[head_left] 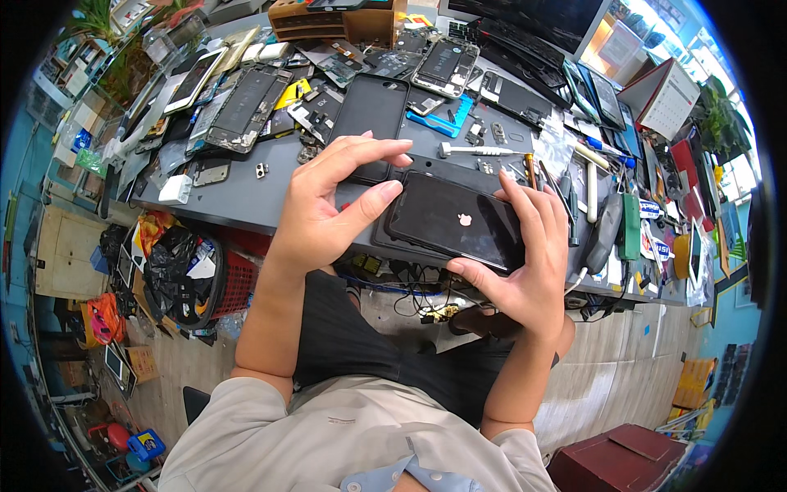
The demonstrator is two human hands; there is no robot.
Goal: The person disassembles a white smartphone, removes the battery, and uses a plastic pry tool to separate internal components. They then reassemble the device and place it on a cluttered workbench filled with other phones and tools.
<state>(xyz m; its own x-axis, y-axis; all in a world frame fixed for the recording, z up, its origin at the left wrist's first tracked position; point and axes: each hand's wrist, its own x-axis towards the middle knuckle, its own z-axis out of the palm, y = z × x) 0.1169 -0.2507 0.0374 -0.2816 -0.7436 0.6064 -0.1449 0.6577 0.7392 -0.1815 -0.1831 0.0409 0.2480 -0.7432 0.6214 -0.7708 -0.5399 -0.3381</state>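
My right hand (531, 246) grips the right end of a black smartphone (447, 220), thumb on its near edge and fingers on the far edge. A pale logo glows on its dark screen. The phone is over a dark flat piece (459, 174) at the bench's near edge; whether the two touch is hard to tell. At the phone's left end, my left hand (332, 193) has thumb and forefinger apart, the thumb tip close to the phone's corner and nothing between them. Behind that hand lies a black phone case or back cover (370, 111), partly hidden by the fingers.
A white-handled screwdriver (484, 151) and blue plastic holder (447, 119) lie beyond the phone. Opened phones (246, 107) and loose parts cover the left and back of the grey bench (246, 197). More tools stand right. A red basket (238, 283) of rubbish is below left.
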